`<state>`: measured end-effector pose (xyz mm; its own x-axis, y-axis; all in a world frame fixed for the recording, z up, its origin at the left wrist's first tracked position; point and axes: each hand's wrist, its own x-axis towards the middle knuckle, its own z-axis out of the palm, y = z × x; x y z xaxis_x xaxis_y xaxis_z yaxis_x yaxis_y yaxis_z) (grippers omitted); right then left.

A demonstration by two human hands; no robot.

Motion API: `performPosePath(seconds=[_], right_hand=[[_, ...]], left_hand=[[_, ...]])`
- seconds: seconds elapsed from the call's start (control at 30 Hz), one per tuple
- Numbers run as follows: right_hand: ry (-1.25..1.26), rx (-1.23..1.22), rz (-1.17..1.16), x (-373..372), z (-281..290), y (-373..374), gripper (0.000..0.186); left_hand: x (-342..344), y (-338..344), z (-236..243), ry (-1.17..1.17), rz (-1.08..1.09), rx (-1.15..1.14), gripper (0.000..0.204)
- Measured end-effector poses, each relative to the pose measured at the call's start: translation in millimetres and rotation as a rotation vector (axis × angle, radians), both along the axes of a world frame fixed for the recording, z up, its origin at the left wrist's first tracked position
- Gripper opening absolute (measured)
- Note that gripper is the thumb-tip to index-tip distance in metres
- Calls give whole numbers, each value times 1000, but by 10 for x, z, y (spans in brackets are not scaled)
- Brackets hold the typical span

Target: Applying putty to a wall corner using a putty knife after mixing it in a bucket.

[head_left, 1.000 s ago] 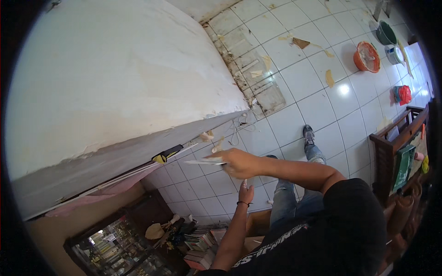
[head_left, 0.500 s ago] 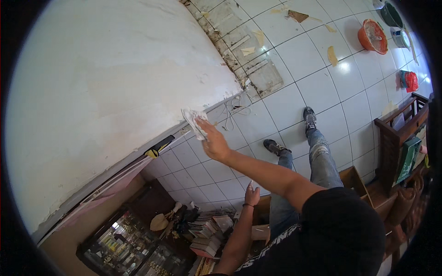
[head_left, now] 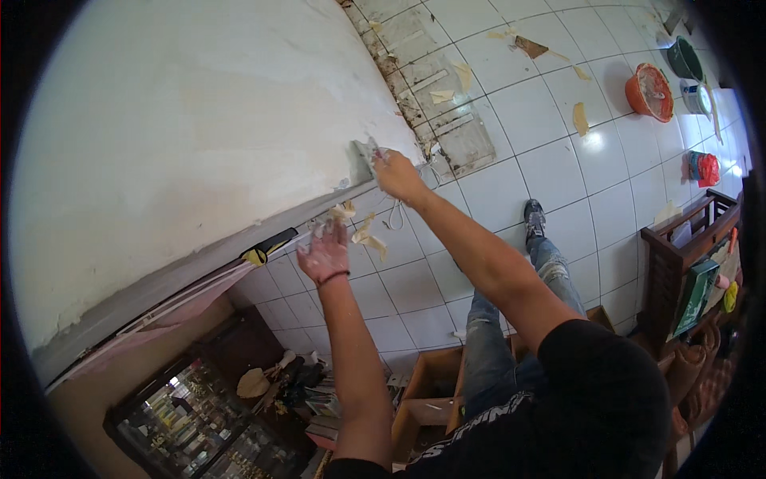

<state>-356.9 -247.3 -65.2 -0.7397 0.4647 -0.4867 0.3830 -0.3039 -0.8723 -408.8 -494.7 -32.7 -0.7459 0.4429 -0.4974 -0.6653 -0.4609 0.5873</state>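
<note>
My right hand [head_left: 399, 174] is closed around a flat scraper [head_left: 367, 153] smeared with white. Its edge rests against the white wall [head_left: 199, 120], near the wall's lower corner, beside a small grey patch. My left hand [head_left: 325, 254] is raised below the wall's edge, whitened with dust, fingers stretched out and holding nothing. Just past its fingertips are pale yellowish scraps [head_left: 343, 212], and another peeled scrap [head_left: 369, 239] shows to their right; whether they are falling or lying on something I cannot tell.
A black and yellow tool [head_left: 270, 246] lies along the wall's ledge. Open wooden boxes [head_left: 431, 375] stand by my legs. Farther right are an orange basin [head_left: 649, 93], a green bucket [head_left: 684, 59] and a dark wooden rack [head_left: 678, 239]. A glass-fronted cabinet [head_left: 191, 407] stands lower left.
My right hand has moved up and right along the wall's edge with the scraper. My left hand has risen from near my legs toward the ledge, and scraps now show beside it.
</note>
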Motion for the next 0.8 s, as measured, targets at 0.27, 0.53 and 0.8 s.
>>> performPosePath(seconds=[0.27,0.53,0.8], right_hand=[[426,324,126,597,1537,34,21],[689,423,7,600,657,259,26],[1143,1029,28,89,-402,-187,67]], left_hand=[[-143,450,468,21,309,-322,72],[-250,441,-319,1205,506,-1016,59],[-566,635,-1003,1763,760,-1026,59]])
